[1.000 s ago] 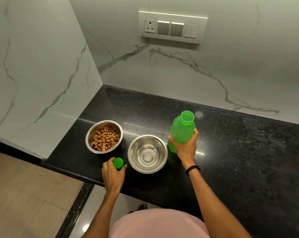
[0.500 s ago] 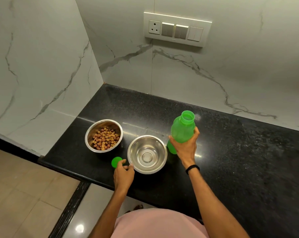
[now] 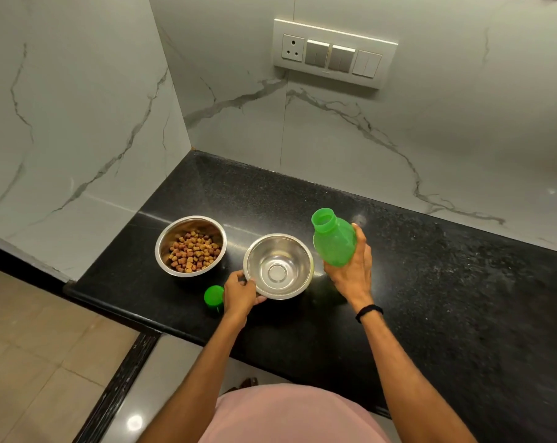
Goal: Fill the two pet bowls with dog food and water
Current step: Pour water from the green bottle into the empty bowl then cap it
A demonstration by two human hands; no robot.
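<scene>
bottle [image 3: 334, 243]: green | cap [image 3: 213, 295]: green | bowls [image 3: 278, 266]: silver steel | kibble [image 3: 194, 251]: brown, tan | counter [image 3: 430, 282]: black, speckled | wall [image 3: 430, 139]: white, grey-veined

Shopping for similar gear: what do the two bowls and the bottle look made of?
The empty bowl and the kibble bowl: polished metal, probably stainless steel, given mirror-like reflections. The bottle: apparently translucent green plastic, matte; light shows through its wall.

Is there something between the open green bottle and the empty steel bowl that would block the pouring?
Nothing visible. The green bottle, in the right hand, is uncapped beside the empty bowl; the left hand grips only the bowl's near rim; the cap lies aside.
</scene>
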